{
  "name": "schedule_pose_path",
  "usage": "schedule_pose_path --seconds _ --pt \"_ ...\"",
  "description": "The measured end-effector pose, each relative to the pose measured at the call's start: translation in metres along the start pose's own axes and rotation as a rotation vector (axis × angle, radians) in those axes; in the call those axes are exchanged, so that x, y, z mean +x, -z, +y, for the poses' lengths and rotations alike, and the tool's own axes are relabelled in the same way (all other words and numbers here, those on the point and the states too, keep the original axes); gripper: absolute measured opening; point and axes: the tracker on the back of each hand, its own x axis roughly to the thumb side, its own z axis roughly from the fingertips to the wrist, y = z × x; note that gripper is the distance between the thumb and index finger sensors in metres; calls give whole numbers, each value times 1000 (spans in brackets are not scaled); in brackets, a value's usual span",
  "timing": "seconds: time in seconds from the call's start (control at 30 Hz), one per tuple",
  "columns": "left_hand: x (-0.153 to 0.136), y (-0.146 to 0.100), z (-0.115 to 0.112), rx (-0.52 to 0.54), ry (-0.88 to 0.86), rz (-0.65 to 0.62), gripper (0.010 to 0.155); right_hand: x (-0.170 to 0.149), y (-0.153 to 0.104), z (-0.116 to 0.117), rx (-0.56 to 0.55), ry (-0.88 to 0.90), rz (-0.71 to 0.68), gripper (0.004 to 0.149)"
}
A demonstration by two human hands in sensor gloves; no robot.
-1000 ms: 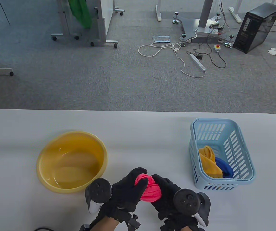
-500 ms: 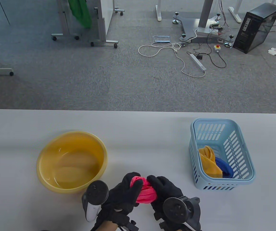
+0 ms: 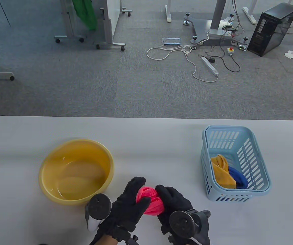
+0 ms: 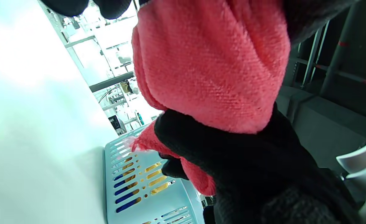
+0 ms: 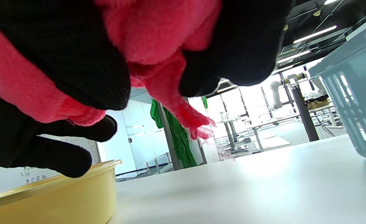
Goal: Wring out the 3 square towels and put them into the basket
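A bunched pink towel [image 3: 150,200] is held above the table near its front edge, between the yellow basin [image 3: 46,166] and the light blue basket [image 3: 260,163]. My left hand [image 3: 133,196] grips its left end and my right hand [image 3: 170,197] grips its right end, both with fingers curled round it. The pink towel [image 4: 211,65] fills the left wrist view, and a loose corner of the pink towel [image 5: 192,121] hangs down in the right wrist view. A yellow towel [image 3: 221,172] and a blue towel [image 3: 238,178] lie in the basket.
The yellow basin [image 5: 55,196] holds some water and stands just left of my hands. The basket [image 4: 145,193] stands to the right. The white table [image 3: 149,143] ends beyond them, with grey carpet, cables and a computer tower [image 3: 272,29] on the floor behind.
Both hands have drawn back toward the table's front edge and a little left with the pink towel, and the right wrist has turned, its tracker now nearer the bottom edge.
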Motion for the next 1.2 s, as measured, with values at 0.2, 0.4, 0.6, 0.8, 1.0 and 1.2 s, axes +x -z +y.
schedule_pose_path --seconds 0.2,0.4,0.6,0.8,1.0,1.2 --pt "4 -1 -2 1 27 -9 86 -8 2 -8 4 1 54 78" --pt "9 -3 6 8 196 -47 94 -25 8 -31 -20 28 89 79" --pt "10 -4 9 18 351 -2 94 -40 22 -60 -39 93 167 80" --pt "9 -5 13 18 371 53 93 -61 47 -96 -62 198 278 82" --pt "6 -6 19 43 363 71 93 -85 61 -118 -103 216 373 82" --pt "5 -7 22 52 359 83 92 -128 62 -117 -136 214 561 82"
